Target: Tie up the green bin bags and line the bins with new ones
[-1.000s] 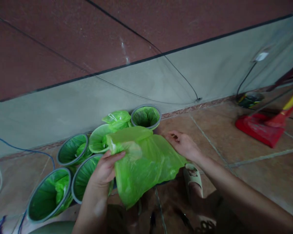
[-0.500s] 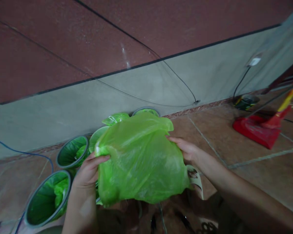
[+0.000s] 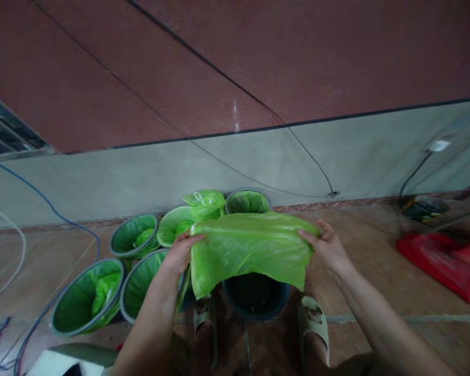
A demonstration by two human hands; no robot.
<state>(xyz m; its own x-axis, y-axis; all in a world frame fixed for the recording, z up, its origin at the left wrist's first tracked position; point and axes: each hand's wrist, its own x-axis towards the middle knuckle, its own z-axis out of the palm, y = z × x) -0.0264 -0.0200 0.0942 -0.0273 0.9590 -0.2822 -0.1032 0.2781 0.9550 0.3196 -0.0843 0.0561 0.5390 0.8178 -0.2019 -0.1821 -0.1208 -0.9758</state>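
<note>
A green plastic bag (image 3: 250, 245) is stretched sideways in front of me, its lower edge sagging in an arch. My left hand (image 3: 182, 251) pinches its left end between thumb and fingers. At the other end my right hand (image 3: 325, 245) is closed on the bag's upper corner. Below the bag, between my feet, stands a dark blue bucket (image 3: 256, 315), partly covered by the plastic; its inside looks dark. Just behind the bag, a bin lined with green plastic (image 3: 248, 202) stands by the wall.
Several bins with green liners, such as the front-left bin (image 3: 88, 297), stand to the left. A bundled green bag (image 3: 206, 201) lies near the wall. A red dustpan (image 3: 434, 261) is at right, by a dark pot (image 3: 425, 209). A blue cable (image 3: 55, 209) runs down at left.
The bag, spread broad and hanging low before, is now a narrower band drawn between my hands. My right hand has moved outward, and the bucket beneath has come into view.
</note>
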